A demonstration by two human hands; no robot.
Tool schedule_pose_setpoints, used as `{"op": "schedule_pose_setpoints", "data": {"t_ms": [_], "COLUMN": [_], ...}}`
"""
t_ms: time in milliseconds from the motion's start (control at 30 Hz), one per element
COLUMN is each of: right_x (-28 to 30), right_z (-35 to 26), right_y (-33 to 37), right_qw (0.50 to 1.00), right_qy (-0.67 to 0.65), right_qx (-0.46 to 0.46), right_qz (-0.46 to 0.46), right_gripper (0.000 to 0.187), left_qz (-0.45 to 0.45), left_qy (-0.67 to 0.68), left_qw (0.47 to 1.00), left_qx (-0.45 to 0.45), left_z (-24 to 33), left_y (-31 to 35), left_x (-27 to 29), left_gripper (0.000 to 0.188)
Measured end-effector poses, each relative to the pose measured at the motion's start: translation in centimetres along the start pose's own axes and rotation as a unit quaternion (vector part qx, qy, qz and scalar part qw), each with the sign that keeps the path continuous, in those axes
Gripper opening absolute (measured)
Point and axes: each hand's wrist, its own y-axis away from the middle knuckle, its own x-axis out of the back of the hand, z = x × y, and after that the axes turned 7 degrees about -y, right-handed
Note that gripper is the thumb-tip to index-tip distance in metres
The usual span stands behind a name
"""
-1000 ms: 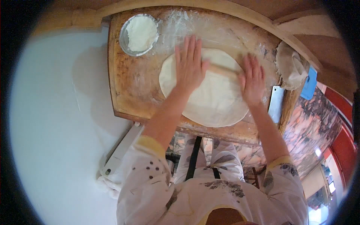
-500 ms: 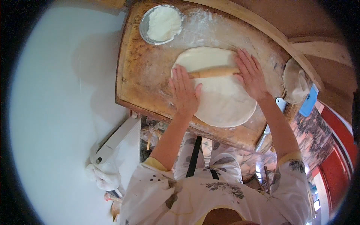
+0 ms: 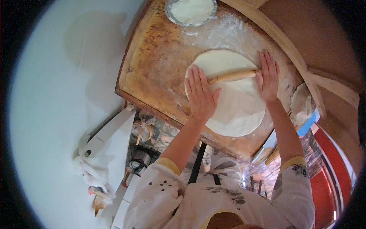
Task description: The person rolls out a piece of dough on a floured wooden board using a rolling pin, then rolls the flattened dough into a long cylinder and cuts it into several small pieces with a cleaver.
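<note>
A wide, round sheet of pale dough (image 3: 240, 110) lies flat on a worn wooden board (image 3: 152, 57). Across its upper half rests a light wooden rolling pin (image 3: 233, 76), its right end a little higher in the picture. My left hand (image 3: 202, 93) lies flat over the pin's left end, fingers stretched out and thumb apart. At the other end my right hand (image 3: 269, 80) presses with its palm side, fingers straight and pointing away from me. Neither hand wraps round the pin, and both cover its tips.
A metal bowl of white flour (image 3: 191, 11) stands at the board's far edge, near scattered flour. A pale cloth (image 3: 302, 105) and a blue object (image 3: 308, 124) are at the right. A blade (image 3: 263, 147) lies by the near right edge. A white wall (image 3: 49, 114) borders the left.
The whole view has shifted, so the bowl sits higher and further right in the picture. Both hands stay flat on the rolling pin, which remains across the dough's upper half.
</note>
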Motion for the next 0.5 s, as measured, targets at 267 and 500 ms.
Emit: {"op": "schedule_pose_setpoints", "data": {"t_ms": [267, 500], "right_x": [-4.3, -1.7], "right_z": [-1.0, -3.1], "right_y": [-9.8, 0.2], "right_qw": [0.998, 0.990], "right_qy": [0.039, -0.002], "right_qx": [0.017, 0.094], "right_qz": [-0.047, -0.105], "right_gripper": [0.057, 0.062], "left_qz": [0.127, 0.006], "left_qy": [-0.047, 0.049], "left_qw": [0.982, 0.994], "left_qx": [0.133, 0.102], "left_z": [-5.3, -1.4], "left_y": [-10.6, 5.4], "left_x": [-0.7, -0.3], "left_gripper": [0.074, 0.076]}}
